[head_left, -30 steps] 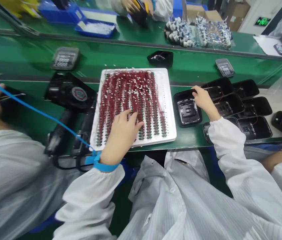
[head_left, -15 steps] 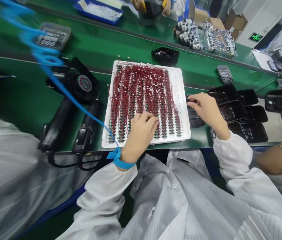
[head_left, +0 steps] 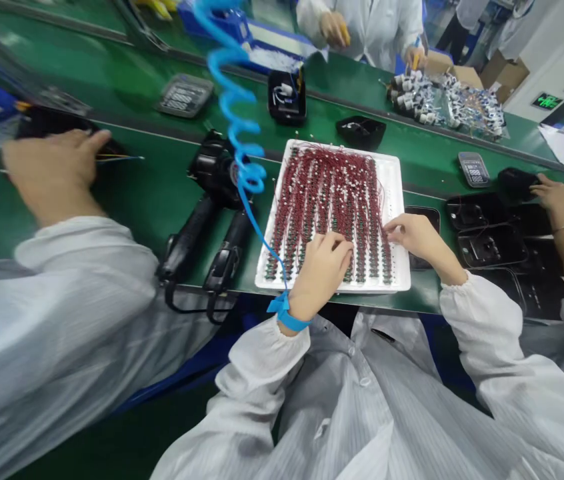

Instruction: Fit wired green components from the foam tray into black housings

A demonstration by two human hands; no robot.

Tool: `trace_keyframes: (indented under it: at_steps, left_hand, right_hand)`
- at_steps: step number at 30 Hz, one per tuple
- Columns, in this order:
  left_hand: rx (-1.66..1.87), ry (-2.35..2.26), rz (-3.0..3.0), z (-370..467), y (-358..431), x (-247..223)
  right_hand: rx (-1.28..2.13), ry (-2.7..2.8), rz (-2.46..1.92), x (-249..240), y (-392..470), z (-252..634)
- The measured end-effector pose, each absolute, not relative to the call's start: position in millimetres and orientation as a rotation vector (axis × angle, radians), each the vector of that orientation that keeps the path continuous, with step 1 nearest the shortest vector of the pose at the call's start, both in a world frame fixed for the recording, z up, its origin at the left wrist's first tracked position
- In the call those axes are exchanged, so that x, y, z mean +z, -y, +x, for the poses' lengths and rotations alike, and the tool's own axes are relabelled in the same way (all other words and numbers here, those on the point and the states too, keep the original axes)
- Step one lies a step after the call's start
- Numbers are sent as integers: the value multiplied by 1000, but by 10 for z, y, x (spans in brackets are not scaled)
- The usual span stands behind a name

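Observation:
A white foam tray [head_left: 400, 193] lies before me, filled with rows of small green circuit boards [head_left: 361, 267] with thin red wires [head_left: 332, 180] that end in tiny white connectors. My left hand [head_left: 326, 261], with a blue band at the wrist, rests over the lower middle rows. Its fingers are curled together, and whatever they grip is hidden. Over the tray's right side, my right hand [head_left: 416, 239] has thumb and fingers pinched beside the outermost row of wires; what is between them is too small to tell. A black housing [head_left: 425, 223] lies partly beneath that hand.
Black handled devices [head_left: 217, 213] lie left of the tray, and a coiled blue cord [head_left: 242, 127] hangs across them. Black shells [head_left: 492, 243] are heaped at right. Co-workers' hands [head_left: 57, 167] work on both sides and across the bench. A small black container [head_left: 361, 131] stands behind the tray.
My right hand has moved left from the black housing onto the tray's right side. My left hand stays over the lower rows. The view has shifted, bringing a co-worker's hand in at left.

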State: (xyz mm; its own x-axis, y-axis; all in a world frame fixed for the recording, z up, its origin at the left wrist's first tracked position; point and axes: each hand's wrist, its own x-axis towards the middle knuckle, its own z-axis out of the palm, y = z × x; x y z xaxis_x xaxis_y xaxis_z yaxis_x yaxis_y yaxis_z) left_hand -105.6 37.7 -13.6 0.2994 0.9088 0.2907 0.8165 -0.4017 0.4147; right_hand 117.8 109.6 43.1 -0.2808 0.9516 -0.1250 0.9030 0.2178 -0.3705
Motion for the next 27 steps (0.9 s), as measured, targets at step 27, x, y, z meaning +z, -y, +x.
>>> trace_keyframes:
  at_steps: [27]
  left_hand:
    - [818,-1613,2492,-1082,-438,-265]
  right_hand:
    - [348,1920,-1841,663,-1042,1097]
